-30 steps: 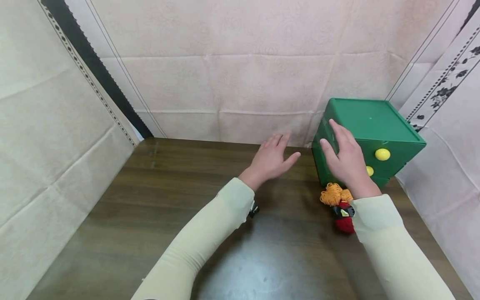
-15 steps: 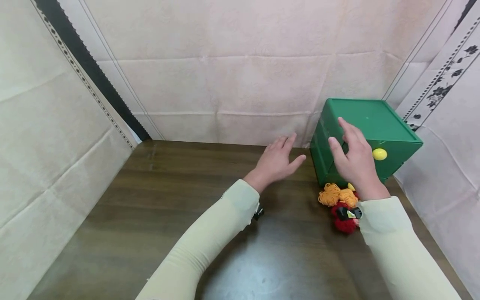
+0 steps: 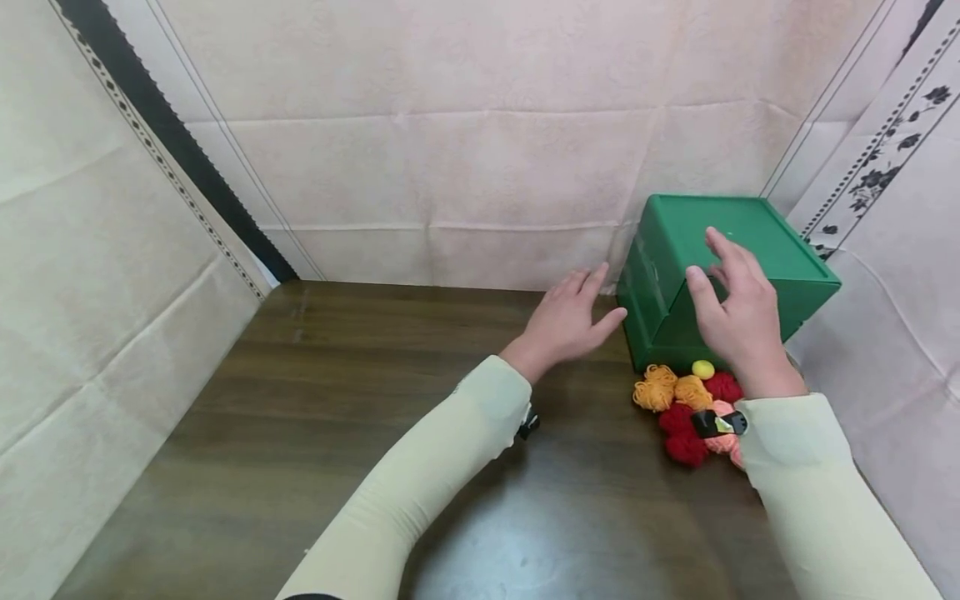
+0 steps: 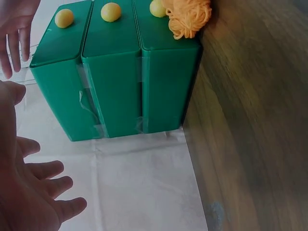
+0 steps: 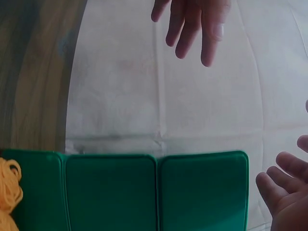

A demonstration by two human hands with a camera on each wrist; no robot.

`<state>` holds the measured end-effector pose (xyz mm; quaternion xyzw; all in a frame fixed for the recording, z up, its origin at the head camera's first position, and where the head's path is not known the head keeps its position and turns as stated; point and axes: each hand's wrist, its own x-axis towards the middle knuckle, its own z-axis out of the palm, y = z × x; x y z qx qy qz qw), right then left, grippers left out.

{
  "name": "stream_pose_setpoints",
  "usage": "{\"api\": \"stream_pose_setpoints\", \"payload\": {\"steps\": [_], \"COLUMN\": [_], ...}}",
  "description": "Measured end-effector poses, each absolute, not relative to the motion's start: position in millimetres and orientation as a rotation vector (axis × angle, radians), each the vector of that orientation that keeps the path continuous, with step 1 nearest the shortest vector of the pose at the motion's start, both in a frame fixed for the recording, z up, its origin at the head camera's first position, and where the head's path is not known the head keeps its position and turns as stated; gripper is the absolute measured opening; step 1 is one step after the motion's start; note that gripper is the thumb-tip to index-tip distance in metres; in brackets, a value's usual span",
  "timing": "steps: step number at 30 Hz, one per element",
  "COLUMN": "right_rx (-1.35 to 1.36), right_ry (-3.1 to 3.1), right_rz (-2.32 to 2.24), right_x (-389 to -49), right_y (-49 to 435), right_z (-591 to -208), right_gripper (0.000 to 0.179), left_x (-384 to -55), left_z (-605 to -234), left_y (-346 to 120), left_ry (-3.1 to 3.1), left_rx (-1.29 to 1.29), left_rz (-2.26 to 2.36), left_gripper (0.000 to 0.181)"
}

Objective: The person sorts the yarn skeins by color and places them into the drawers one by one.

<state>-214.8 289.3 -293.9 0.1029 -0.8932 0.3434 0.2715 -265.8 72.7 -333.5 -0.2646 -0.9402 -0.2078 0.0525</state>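
A green cabinet with three stacked drawers [image 3: 742, 237] stands at the back right of the table, each drawer with a yellow knob [image 4: 111, 12] in the left wrist view. My left hand [image 3: 566, 323] hovers just left of the cabinet, fingers spread and nothing held. In front of the cabinet my right hand [image 3: 742, 321] is raised, thumb apart and fingers loosely bent, holding nothing; it hides part of the drawer fronts. Beneath the right wrist, orange yarn balls [image 3: 655, 388], red yarn balls [image 3: 686, 446] and pink yarn [image 3: 722, 442] lie against the cabinet's base.
The brown wooden table [image 3: 337, 392] extends to the left and front. Pale cloth [image 3: 450, 150] hangs behind it and on both sides, close to the cabinet's back and right. A black strap device [image 3: 718, 423] sits on the right wrist.
Both hands have drifted right in the head view, the right one across the drawer fronts. More red and pink yarn now shows beside the right wrist. The view has shifted slightly.
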Motion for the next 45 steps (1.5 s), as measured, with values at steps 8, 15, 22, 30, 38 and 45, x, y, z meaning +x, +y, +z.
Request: {"api": "stream_pose_setpoints", "payload": {"steps": [8, 15, 22, 30, 38, 45], "right_rx": [0.208, 0.15, 0.11, 0.033, -0.074, -0.142], "right_ry": [-2.429, -2.381, -2.357, -2.375, -2.424, -2.474], "right_rz": [0.874, 0.815, 0.796, 0.791, 0.762, 0.768], "right_x": [-214.3, -214.7, -216.3, -214.8, -215.5, -220.8], "right_y": [307.2, 325.3, 343.3, 363.2, 380.9, 395.1], "right_z": [-293.7, -296.0, -298.4, -302.0, -305.9, -310.1], "right_gripper": [0.054, 0.052, 0.05, 0.05, 0.053, 0.058], "left_x": [-268.3, -268.7, -269.5, -270.8, -270.2, -272.4], "left_z": [-330.9, -329.9, -329.7, -328.9, -324.2, -320.2], "left_y": [85.2, 96.0, 106.4, 122.1, 132.2, 140.2], "left_ry": [-2.844, -2.835, -2.84, -2.835, -2.853, -2.866], "left_rx": [-0.852, -0.875, -0.865, -0.868, -0.869, -0.864], "left_rz": [-0.633, -0.65, -0.665, -0.675, -0.654, -0.657], "left_gripper": [0.075, 0.074, 0.075, 0.075, 0.075, 0.075]}}
